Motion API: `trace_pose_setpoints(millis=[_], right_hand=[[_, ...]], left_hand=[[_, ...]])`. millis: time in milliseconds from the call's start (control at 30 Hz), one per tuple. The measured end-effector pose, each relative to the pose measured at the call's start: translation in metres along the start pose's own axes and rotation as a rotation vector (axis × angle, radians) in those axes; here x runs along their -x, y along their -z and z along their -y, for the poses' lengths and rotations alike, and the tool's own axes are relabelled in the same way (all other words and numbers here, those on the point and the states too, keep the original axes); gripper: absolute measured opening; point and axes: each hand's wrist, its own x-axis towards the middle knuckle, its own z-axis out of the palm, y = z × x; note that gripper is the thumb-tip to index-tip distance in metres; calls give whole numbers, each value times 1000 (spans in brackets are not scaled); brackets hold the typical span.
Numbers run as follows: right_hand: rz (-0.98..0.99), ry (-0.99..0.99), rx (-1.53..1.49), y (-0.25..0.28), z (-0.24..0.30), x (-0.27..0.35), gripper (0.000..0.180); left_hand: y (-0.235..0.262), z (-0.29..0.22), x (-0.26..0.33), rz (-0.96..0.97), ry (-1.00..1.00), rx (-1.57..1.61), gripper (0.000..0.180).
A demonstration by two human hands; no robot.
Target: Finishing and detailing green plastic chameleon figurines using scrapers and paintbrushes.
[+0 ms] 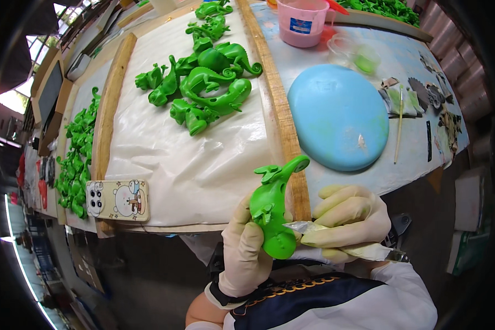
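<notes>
My left hand (242, 247), in a pale glove, is closed around a green toy chameleon (272, 203). The figure stands nearly upright, its curled tail at the top and its rounded end at the bottom. My right hand (352, 217), also gloved, grips a blade wrapped in pale tape (368, 251). The blade's pointed tip reaches the side of the chameleon; whether it touches cannot be made out. The other end of the blade sticks out below my right palm. Both hands are just in front of the table's near edge, close to a wooden strip.
Several green chameleons (217, 91) lie on a white sheet (187, 170) between wooden strips (285, 121). More green pieces (77, 148) are heaped at left, near a phone (118, 199). At right are a blue dome (338, 115), a pink measuring jug (300, 25), a brush (399, 124) and scraps.
</notes>
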Motion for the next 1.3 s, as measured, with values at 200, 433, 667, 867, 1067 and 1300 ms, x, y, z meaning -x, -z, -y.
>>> trace_pose_setpoints(millis=[200, 433, 667, 867, 1067, 1300], right_hand=[[-6, 115, 12, -11, -13, 3, 28], [-58, 190, 71, -14, -14, 1, 16], [37, 93, 48, -7, -3, -3, 28], [-13, 143, 11, -9, -8, -2, 27], [28, 11, -35, -6, -2, -5, 26], [37, -10, -117, -6, -7, 0, 24]], left_hand=[[0, -1, 1, -15, 14, 20, 60], [-1, 0, 1, -35, 25, 12, 61], [2, -3, 1, -1, 45, 22, 60], [1, -2, 1, -34, 35, 49, 59], [-9, 1, 0, -150, -48, -160, 51], [1, -2, 2, -65, 8, 17, 56]])
